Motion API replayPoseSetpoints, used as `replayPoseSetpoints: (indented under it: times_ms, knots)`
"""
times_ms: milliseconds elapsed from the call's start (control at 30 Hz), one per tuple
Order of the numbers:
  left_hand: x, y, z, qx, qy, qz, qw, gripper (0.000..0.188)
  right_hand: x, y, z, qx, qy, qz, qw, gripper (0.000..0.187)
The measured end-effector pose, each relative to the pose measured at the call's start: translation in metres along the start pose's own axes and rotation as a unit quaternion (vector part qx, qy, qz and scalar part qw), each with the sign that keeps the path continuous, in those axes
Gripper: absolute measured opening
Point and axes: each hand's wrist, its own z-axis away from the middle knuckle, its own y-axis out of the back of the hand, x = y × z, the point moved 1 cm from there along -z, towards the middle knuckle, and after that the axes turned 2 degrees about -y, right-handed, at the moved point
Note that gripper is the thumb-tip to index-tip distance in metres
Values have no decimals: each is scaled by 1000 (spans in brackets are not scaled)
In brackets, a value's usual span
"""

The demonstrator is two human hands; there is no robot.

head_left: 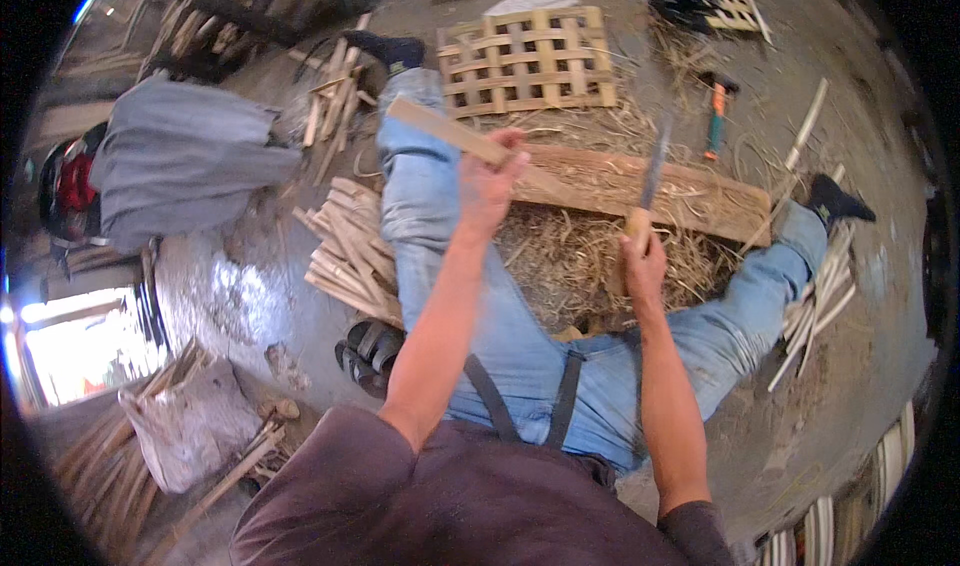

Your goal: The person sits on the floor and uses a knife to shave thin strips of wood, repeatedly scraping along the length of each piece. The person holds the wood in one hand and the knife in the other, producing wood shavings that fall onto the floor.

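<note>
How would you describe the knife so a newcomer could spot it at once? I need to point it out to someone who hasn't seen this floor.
Start at the long wooden plank lying across the straw between the seated person's legs. The right hand hovers over its near edge, gripping the knife by a pale wooden handle. Its blade stands up, unlike the orange-handled tool lying flat beyond.

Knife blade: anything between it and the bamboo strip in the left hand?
Nothing visible. The right hand holds the knife blade-up, apart from the bamboo strip gripped in the left hand. Between them lie only open air, with the wooden plank below.
</note>
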Motion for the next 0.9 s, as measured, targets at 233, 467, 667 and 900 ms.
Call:
replayPoseSetpoints:
  times_ms: [233,467,667,900]
  knots:
    - [22,4,-15,27,-37,147,988,28,5,1,-7,-33,6,12,999,50]
    - [69,-7,-14,191,-82,266,941,36,1,-4,3,-91,-73,-89,989,54]
    - [52,-25,-19,101,-145,196,965,28,-14,6,3,-136,-39,13,990,51]
    - [66,-13,-14,195,-188,34,962,51,-37,-4,30,-226,22,56,972,50]
